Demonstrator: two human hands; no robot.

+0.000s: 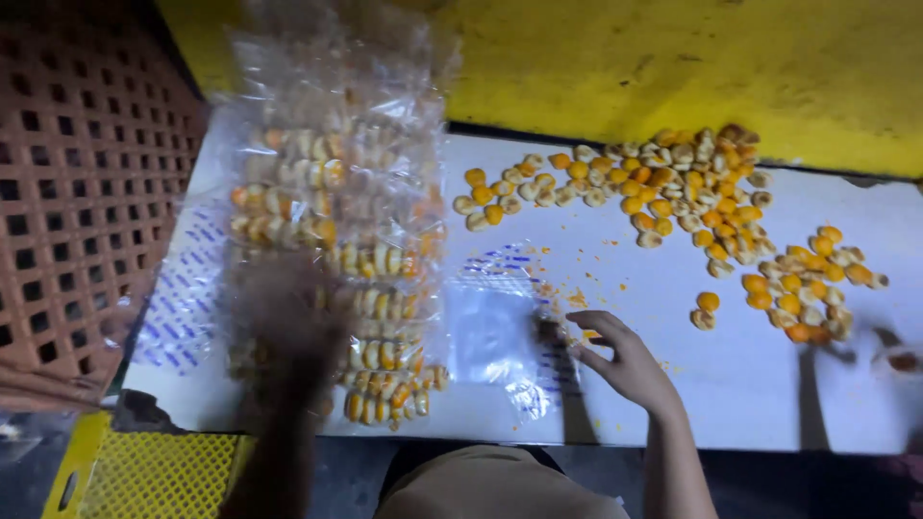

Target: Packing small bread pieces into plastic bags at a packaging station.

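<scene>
Down low, the right hand (625,360) rested on the white worktop (673,384), fingers (591,322) spread apart, touching an empty clear bag (495,332). Blurred, the left hand (288,336) lay over stacked filled packets (336,250); its grip I cannot tell. Loose orange and cream pieces (673,192) lay scattered beyond.

- On my left stands a brown plastic crate (87,192) with a grid of square holes, tight against the white table (673,384).
- Behind the table I see a yellow wall (673,67), scuffed and stained.
- Loose orange and cream snack pieces (673,192) lie heaped at the table's far side, a smaller heap (808,284) to the right.
- A yellow mesh crate (154,476) sits below the table's near left corner.
</scene>
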